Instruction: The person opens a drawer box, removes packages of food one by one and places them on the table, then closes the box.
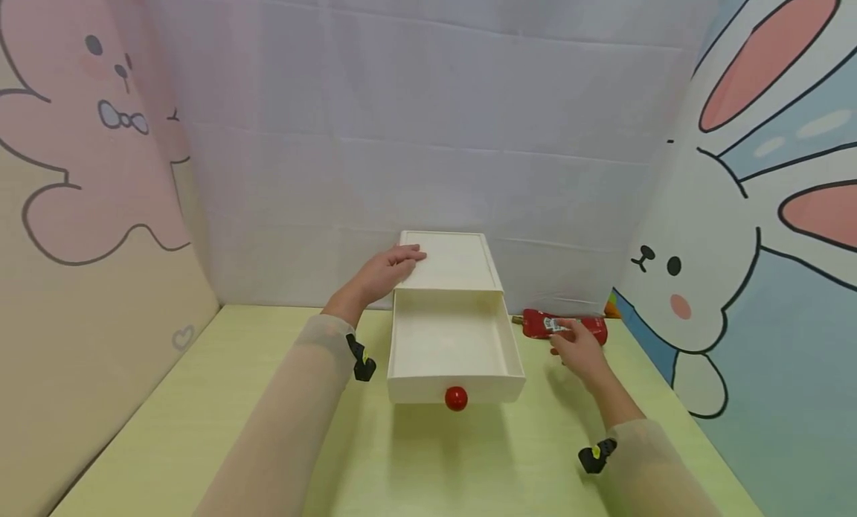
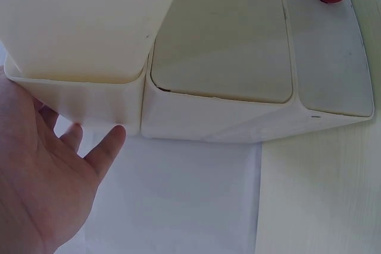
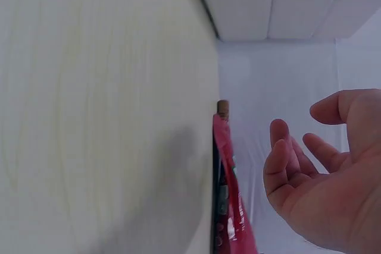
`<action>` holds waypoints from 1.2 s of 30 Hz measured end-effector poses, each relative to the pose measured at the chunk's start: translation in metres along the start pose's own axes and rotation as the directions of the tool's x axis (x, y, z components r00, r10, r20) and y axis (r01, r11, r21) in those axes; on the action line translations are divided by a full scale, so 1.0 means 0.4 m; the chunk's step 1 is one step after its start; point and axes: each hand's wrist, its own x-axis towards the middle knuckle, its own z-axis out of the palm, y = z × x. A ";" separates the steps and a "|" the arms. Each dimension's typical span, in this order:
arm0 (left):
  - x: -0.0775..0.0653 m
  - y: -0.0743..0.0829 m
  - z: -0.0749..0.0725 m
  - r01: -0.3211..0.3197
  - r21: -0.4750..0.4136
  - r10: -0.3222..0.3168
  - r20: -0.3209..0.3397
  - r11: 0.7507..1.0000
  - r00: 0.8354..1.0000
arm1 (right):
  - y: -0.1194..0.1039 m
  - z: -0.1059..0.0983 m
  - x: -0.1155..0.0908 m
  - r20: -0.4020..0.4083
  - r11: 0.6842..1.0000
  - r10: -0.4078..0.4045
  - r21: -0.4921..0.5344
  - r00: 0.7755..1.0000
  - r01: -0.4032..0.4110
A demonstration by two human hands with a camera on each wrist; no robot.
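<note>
At far left, on the side panel, one pink cartoon figure [image 1: 74, 167] with one bow tie [image 1: 123, 120]; below, one small heart [image 1: 182, 337]. Next, one left hand [image 1: 384, 273], strapped at the wrist with one black device [image 1: 362, 359], resting on the top left edge of one white drawer unit [image 1: 448, 260]: fingers relaxed, thumb apart, clasping nothing. Three drawers counted in the left wrist view: one top drawer [image 1: 451, 346], pulled well out, with one red knob [image 1: 456, 399], and two closed drawers [image 2: 220, 46] beneath. Right of the unit, at the table's [image 1: 167, 428] far edge, one red pouch [image 1: 538, 323], lying on its side by the white cloth [image 1: 428, 93], cap towards the unit. In front, near but apart, one right hand [image 1: 579, 349]: fingers loosely bent, moderate gap to the thumb, holding nothing. At far right, one cartoon rabbit [image 1: 713, 279].
</note>
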 end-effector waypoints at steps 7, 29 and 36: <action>-0.003 0.003 -0.002 -0.004 0.000 0.004 0.000 1.000 1.000 | -0.108 0.007 -0.091 -0.008 0.982 -0.147 0.119 0.989 0.147; -0.002 0.001 -0.003 -0.001 0.001 0.001 0.000 1.000 1.000 | -0.328 -0.009 -0.366 -0.029 0.788 -0.588 0.209 0.809 0.580; 0.001 -0.004 -0.001 -0.009 0.000 0.009 -0.006 1.000 1.000 | -0.339 0.020 -0.414 0.152 0.779 -0.617 0.252 0.772 0.574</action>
